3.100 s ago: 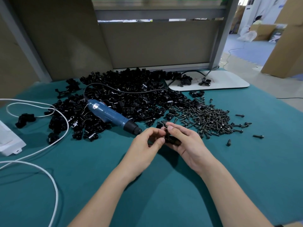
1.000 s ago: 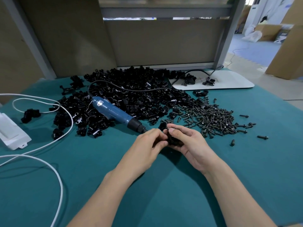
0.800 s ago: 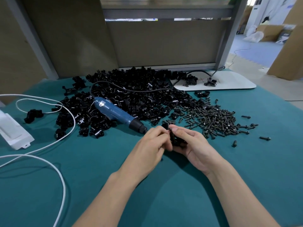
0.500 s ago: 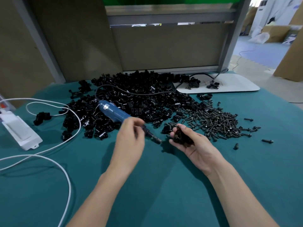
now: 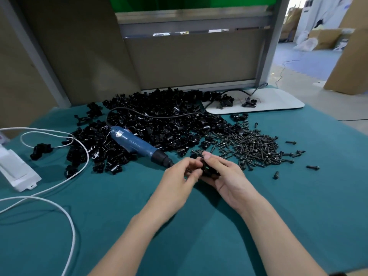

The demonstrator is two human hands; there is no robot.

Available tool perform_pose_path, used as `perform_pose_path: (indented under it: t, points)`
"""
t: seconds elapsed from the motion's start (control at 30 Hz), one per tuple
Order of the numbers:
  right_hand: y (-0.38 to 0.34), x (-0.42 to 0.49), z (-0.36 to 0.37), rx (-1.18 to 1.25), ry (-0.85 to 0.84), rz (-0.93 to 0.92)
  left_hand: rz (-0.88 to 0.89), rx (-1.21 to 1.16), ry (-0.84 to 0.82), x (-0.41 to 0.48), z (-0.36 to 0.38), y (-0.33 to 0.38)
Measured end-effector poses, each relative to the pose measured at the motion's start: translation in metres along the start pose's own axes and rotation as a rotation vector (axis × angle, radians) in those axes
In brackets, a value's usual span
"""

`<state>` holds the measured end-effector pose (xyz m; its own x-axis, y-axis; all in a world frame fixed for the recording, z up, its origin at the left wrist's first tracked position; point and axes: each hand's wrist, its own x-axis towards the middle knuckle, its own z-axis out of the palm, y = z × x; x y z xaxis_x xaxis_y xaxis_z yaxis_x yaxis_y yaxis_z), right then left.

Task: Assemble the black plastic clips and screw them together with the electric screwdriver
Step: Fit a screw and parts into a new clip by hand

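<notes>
My right hand [image 5: 229, 178] cups a black clip assembly [image 5: 208, 169] just above the green tabletop, thumb on top of it. My left hand [image 5: 177, 182] sits right beside the clip, fingers curled and apart, blurred, with nothing visible in them. The blue electric screwdriver [image 5: 135, 144] lies on the table to the left, its black nose pointing at my left hand and its tip hidden behind those fingers. A big pile of black clips [image 5: 159, 120] spreads behind it. A heap of black screws [image 5: 251, 148] lies to the right of my hands.
A white power box [image 5: 16, 170] and white cable [image 5: 75, 156] lie at the left. One loose clip [image 5: 40, 150] sits near them. A white board [image 5: 274, 100] with two clips is at the back right. A grey partition [image 5: 191, 58] closes the back. Stray screws [image 5: 312, 167] lie right.
Half a second ago my left hand was at the screwdriver's nose; it has come back right to the clip. The screwdriver still lies on the table. My right hand keeps the clip.
</notes>
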<state>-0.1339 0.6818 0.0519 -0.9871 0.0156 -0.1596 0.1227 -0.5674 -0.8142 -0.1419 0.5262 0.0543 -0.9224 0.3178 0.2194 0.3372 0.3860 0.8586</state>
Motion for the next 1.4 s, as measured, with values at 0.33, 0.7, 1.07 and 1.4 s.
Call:
perform_pose_path:
  t: [0.33, 0.7, 1.07, 1.4]
  points:
    - [0.001, 0.009, -0.006, 0.060, 0.029, -0.045, 0.007, -0.450, 0.151, 0.000, -0.015, -0.005]
    - [-0.001, 0.005, -0.004, 0.028, -0.016, -0.012, 0.016, -0.415, 0.120, -0.004, -0.011, -0.004]
    - [0.003, 0.003, -0.001, -0.024, -0.051, -0.001, -0.084, -0.380, 0.102, -0.007, -0.003, -0.008]
    - [0.004, 0.005, -0.002, -0.051, -0.042, -0.034, -0.148, -0.437, 0.135, -0.005, 0.000, -0.007]
